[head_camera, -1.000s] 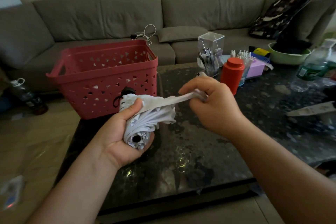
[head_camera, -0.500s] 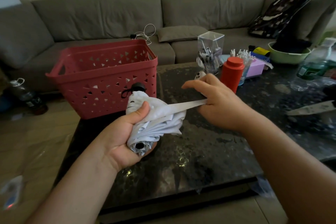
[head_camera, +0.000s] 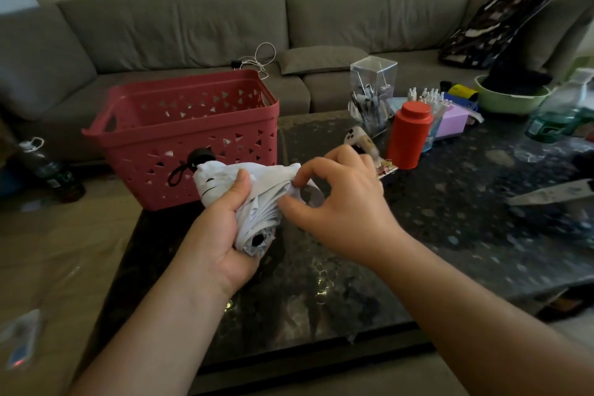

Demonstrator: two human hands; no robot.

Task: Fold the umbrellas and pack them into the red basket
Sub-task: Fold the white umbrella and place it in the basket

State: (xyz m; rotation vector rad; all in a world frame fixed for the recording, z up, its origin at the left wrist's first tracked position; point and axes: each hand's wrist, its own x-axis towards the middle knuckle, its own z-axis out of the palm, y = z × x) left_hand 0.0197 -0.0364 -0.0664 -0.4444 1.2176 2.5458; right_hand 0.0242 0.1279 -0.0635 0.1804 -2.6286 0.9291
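Item: white umbrella, compact type, collapsed and rolled, canopy bunched; held in the air over the near part of the dark bench, just in front of the red basket, which stands on the bench's far left corner and looks empty as far as its openwork shows. Left hand: clamped round the rolled canopy, thumb pressed on the upper folds, black handle end with wrist cord pointing toward the basket, black tip cap toward the wearer. Right hand: fingertips pinched together on the white closing strap at the canopy's right flank. Step in hand, as judged: binding the roll with the strap. Handling notes: keep the left grip tight so the pleats do not spring loose; draw the strap snug round the roll, flat and untwisted; press its end down on its fastening patch, which is not visible here. Loose folds near the tip want tucking under first. Not yet in the basket.
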